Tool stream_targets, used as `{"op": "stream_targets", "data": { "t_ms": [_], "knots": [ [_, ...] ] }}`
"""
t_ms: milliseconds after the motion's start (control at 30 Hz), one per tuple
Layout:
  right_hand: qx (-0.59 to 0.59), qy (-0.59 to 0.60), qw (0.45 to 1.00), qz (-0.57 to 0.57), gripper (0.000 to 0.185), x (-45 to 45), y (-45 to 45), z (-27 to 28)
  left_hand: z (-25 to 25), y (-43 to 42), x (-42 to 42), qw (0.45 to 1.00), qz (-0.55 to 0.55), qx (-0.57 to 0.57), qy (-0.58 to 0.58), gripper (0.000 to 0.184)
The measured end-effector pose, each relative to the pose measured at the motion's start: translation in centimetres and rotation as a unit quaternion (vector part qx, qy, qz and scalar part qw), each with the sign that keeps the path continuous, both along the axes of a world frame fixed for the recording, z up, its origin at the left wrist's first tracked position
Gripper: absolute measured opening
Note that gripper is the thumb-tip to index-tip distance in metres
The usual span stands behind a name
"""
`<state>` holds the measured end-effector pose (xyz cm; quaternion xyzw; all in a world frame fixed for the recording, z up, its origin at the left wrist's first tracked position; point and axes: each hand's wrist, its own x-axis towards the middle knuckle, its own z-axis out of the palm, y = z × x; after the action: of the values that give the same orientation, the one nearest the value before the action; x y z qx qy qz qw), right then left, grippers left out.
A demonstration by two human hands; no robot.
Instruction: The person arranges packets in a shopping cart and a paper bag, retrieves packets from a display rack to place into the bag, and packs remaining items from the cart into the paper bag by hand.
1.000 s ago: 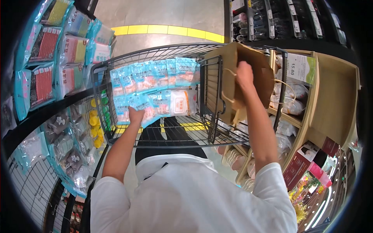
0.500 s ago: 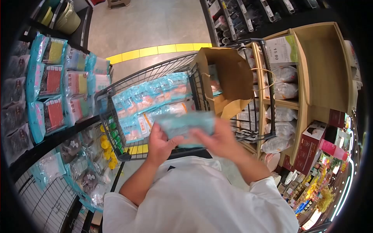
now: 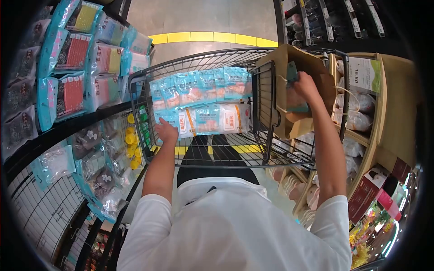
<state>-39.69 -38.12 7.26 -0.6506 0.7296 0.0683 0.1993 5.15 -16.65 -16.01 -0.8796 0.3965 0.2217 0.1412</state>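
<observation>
My right hand (image 3: 306, 86) reaches into the brown paper bag (image 3: 289, 56) at the right end of the black wire shopping cart (image 3: 203, 165). Its fingers are closed on a teal plastic packet (image 3: 292, 72), which the hand partly covers. My left hand (image 3: 167, 131) is at the cart's left side with fingers apart, holding nothing. It is nearest to the lower row of packets, by a light-blue packet (image 3: 171, 118); whether they touch I cannot tell. Several blue-and-clear packets (image 3: 199, 88) lie in two rows inside the cart.
Packaged goods (image 3: 70, 97) hang on a rack at the left, close to the cart. Wooden shelving (image 3: 375, 131) with bagged items and a price sign (image 3: 361, 74) stands at the right. Yellow floor tiles (image 3: 201, 37) cross the aisle ahead.
My hands, together on the teal packet before, have separated. My right hand has carried it into the paper bag; my left has let go and moved left. The view has shifted.
</observation>
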Motion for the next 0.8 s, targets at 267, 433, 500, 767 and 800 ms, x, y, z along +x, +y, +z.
{"op": "stream_targets", "data": {
  "t_ms": [267,433,500,767,800],
  "knots": [
    [0.162,-0.18,0.938,-0.248,0.024,-4.8,0.7,-14.0,-0.2,-0.6,0.5,0.999,0.035,-0.013,0.028,0.111],
    [0.121,-0.075,0.986,-0.083,0.025,-4.6,1.5,-15.0,0.6,-0.9,0.2,0.998,0.042,-0.003,0.038,0.117],
    [0.109,-0.029,0.993,-0.033,0.026,-3.8,0.5,-13.3,-0.3,-0.5,1.0,0.998,0.046,-0.016,0.032,0.114],
    [-0.204,0.019,0.978,-0.044,0.026,4.6,0.7,3.7,-1.5,1.4,4.2,0.957,0.186,-0.15,0.162,0.067],
    [-0.264,-0.057,0.962,-0.049,0.025,5.3,2.3,6.5,-0.7,1.5,4.2,0.946,0.206,-0.174,0.181,0.067]
  ]
}}
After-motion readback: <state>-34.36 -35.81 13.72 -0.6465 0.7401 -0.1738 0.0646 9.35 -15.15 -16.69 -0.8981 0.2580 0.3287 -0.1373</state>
